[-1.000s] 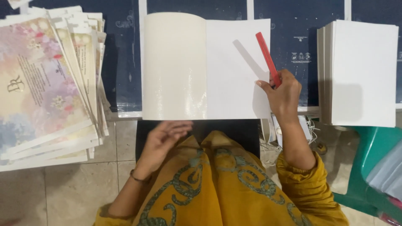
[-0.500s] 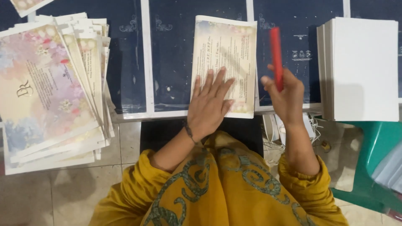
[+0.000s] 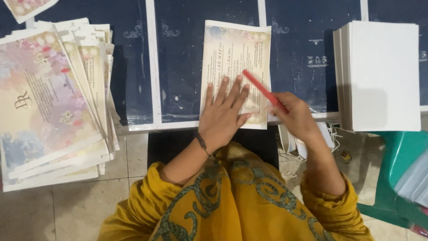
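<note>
We see one printed card [image 3: 236, 53] centred on the tabletop [image 3: 178, 67], our left hand [image 3: 225, 114] flat and spread on it, our right hand [image 3: 296, 118] clamped on one red stick [image 3: 263, 89]. Two stacks flank it: printed cards [image 3: 49, 102] left, white sheets [image 3: 379, 76] right.

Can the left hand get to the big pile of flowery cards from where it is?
Probably yes: the left hand lies flat on the folded card, and only bare dark tabletop separates it from the flowery pile.

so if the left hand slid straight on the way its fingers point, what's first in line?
The left hand lies flat on the folded card, fingers pointing up and away. Going on, it would cross the rest of the card, then the dark blue sheet beyond. The red stick sits just right of that line.
</note>
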